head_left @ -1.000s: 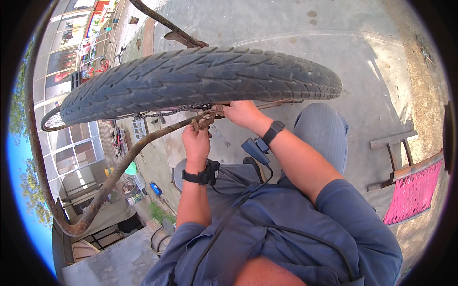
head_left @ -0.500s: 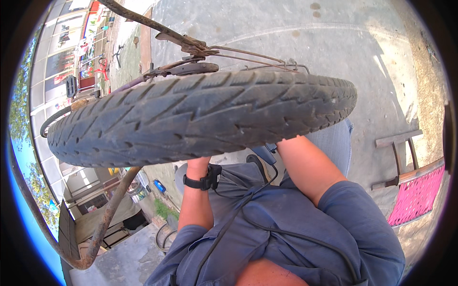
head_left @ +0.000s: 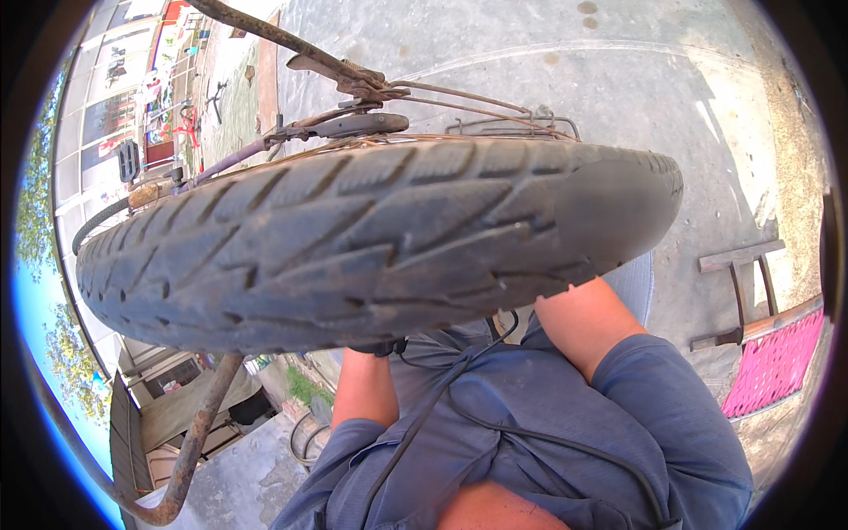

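Observation:
A bicycle tyre (head_left: 353, 247) with a worn black zigzag tread fills the middle of the view, close in front of me. My left forearm (head_left: 364, 389) rises to the tyre's lower edge, a black band (head_left: 378, 347) partly showing at the wrist. Farther right, my right forearm (head_left: 587, 318) also passes behind the tyre. Both hands are hidden by it, so what they touch or hold does not show. Beyond the tyre are a rusty frame tube (head_left: 274, 34), a dark brake part (head_left: 360, 124) and thin rusty stays (head_left: 468, 97).
A bent rusty tube (head_left: 199, 433) curves at the lower left. To the right stands a wooden frame with pink webbing (head_left: 777, 360). A pedal (head_left: 129, 162) sticks out at the left, and a black cable (head_left: 424, 406) lies across my shirt. Concrete floor (head_left: 636, 79) spreads beyond.
The tyre now sits lower and looks larger, covering more of my left wrist. Its tread pattern has shifted. My right forearm has moved slightly right and down.

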The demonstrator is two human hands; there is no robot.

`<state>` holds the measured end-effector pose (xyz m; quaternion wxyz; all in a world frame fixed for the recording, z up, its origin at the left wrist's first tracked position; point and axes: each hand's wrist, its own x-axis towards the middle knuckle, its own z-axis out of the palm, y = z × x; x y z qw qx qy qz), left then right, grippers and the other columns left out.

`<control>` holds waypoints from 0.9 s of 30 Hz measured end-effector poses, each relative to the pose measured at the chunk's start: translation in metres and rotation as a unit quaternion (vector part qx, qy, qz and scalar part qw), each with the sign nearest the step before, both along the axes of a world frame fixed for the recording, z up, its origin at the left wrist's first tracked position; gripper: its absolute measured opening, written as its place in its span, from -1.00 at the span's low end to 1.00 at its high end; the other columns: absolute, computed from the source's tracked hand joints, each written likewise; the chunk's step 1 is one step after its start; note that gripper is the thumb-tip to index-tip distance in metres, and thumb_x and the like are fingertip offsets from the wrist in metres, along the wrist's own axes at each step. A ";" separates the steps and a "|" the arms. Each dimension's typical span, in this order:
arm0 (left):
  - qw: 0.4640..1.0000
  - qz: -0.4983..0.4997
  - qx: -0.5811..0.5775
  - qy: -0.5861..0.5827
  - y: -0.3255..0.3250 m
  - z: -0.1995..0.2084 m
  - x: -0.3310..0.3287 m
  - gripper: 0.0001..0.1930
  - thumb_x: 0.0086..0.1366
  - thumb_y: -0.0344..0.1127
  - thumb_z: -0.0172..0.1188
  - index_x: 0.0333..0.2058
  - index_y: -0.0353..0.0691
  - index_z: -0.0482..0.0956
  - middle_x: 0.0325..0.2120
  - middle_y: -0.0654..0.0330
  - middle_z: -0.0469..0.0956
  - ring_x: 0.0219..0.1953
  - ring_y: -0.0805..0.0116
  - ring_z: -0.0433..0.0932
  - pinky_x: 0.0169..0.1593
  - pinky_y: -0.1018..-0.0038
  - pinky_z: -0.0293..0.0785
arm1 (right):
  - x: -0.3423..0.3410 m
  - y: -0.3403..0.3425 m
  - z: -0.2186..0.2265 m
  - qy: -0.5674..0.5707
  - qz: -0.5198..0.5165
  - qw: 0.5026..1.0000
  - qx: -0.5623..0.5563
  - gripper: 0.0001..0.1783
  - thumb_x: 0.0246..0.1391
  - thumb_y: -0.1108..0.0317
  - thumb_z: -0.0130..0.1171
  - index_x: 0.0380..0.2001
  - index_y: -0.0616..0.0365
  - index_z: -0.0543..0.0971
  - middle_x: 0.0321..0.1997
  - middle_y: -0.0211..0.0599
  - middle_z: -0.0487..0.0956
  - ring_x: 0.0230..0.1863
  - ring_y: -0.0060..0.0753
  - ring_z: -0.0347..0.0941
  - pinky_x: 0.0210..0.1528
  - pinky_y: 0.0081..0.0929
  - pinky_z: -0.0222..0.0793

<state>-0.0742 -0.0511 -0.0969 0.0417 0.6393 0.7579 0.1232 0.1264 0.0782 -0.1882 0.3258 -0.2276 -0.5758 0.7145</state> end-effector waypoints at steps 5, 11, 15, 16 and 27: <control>0.992 -0.069 0.044 0.091 -0.003 -0.003 -0.004 -0.78 0.32 -0.46 0.19 -0.08 -0.35 0.62 -0.21 -0.01 0.66 -0.14 0.07 0.61 0.01 0.24 0.51 | -0.013 0.006 0.002 0.005 0.029 0.999 -0.044 -0.63 0.26 0.16 0.20 -0.05 0.22 0.66 -0.17 -0.11 0.68 -0.16 -0.21 0.59 -0.08 -0.25 0.50; 0.990 0.067 0.019 -0.121 -0.007 -0.003 -0.015 -0.78 0.28 -0.48 0.18 -0.13 -0.43 0.62 -0.29 0.05 0.68 -0.23 0.22 0.62 -0.10 0.28 0.57 | -0.025 0.010 0.004 0.001 0.064 0.994 -0.086 -0.63 0.26 0.17 0.20 -0.07 0.25 0.67 -0.23 -0.10 0.69 -0.21 -0.24 0.60 -0.12 -0.27 0.50; 0.954 0.162 0.024 -0.253 -0.002 -0.018 -0.013 -0.78 0.26 -0.48 0.18 -0.16 -0.48 0.62 -0.34 0.09 0.69 -0.29 0.33 0.63 -0.17 0.31 0.60 | -0.027 0.012 0.007 -0.004 0.077 0.992 -0.103 -0.64 0.25 0.18 0.20 -0.08 0.26 0.67 -0.26 -0.10 0.69 -0.24 -0.26 0.61 -0.14 -0.28 0.51; 0.947 0.181 0.017 -0.264 0.001 -0.025 -0.011 -0.78 0.26 -0.48 0.18 -0.15 -0.48 0.62 -0.34 0.08 0.69 -0.28 0.32 0.63 -0.17 0.31 0.60 | -0.027 0.012 0.007 -0.005 0.081 0.991 -0.106 -0.64 0.25 0.18 0.20 -0.08 0.27 0.67 -0.27 -0.10 0.69 -0.24 -0.27 0.61 -0.15 -0.28 0.51; 0.957 0.192 -0.028 -0.217 0.006 -0.039 0.006 -0.77 0.28 -0.47 0.18 -0.13 -0.46 0.62 -0.31 0.07 0.68 -0.25 0.29 0.63 -0.13 0.31 0.59 | -0.029 0.017 0.006 -0.012 0.080 0.994 -0.078 -0.63 0.25 0.20 0.18 -0.10 0.30 0.68 -0.33 -0.10 0.68 -0.32 -0.26 0.61 -0.19 -0.28 0.51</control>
